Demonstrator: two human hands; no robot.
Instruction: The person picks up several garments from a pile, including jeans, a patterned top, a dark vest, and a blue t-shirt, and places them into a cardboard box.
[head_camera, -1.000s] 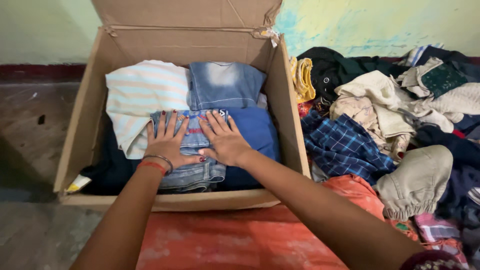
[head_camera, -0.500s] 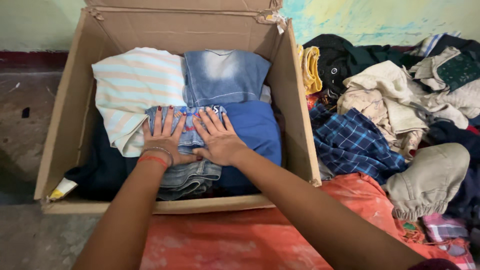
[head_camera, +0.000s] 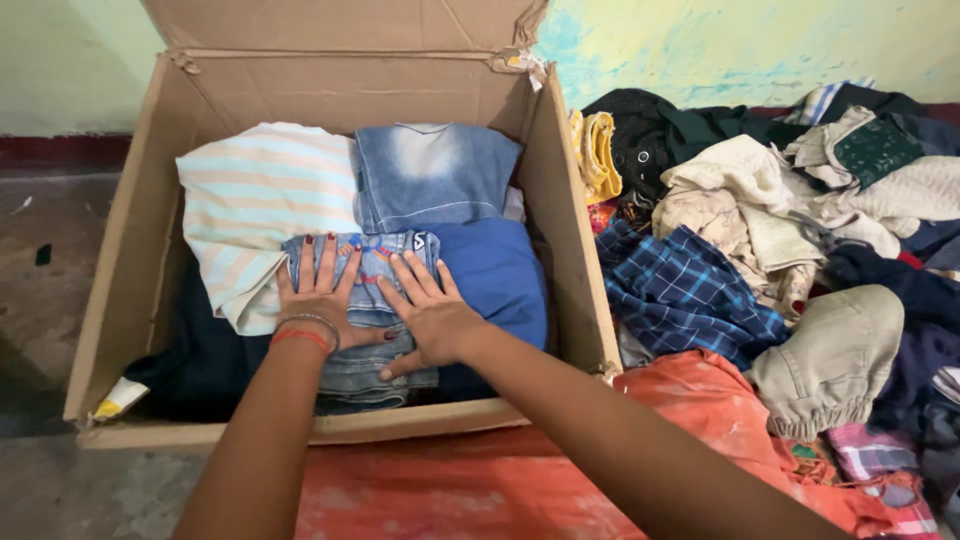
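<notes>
Head view: a large cardboard box (head_camera: 560, 230) stands open on the floor, its top flap folded back against the wall. Inside, near the front wall of the box, lies a folded pair of light-blue jeans (head_camera: 365, 330), and both hands press flat on it. The left hand (head_camera: 318, 300) lies palm down with fingers spread (nails painted dark red, a red and a silver bangle at the wrist), gripping nothing. The right hand (head_camera: 428, 312) lies just beside it, also open and flat, fingers pointing toward the back of the box, thumb toward the front wall.

Behind the jeans, toward the back wall, sits another folded denim piece (head_camera: 432, 175) in faded blue. A striped pale cloth (head_camera: 262, 205) fills the back-left corner of the box and drapes forward beside the left hand. A plain blue garment (head_camera: 495, 275) lies under and right of the jeans, against the right wall. Dark fabric (head_camera: 195, 365) shows in the front-left corner.

Outside the box, past its right wall, a heap of loose clothes covers the floor: a blue plaid shirt (head_camera: 685, 295), a beige garment (head_camera: 835, 360), cream and dark pieces behind. An orange cloth (head_camera: 480, 485) lies before the box's front wall, under the arms.
</notes>
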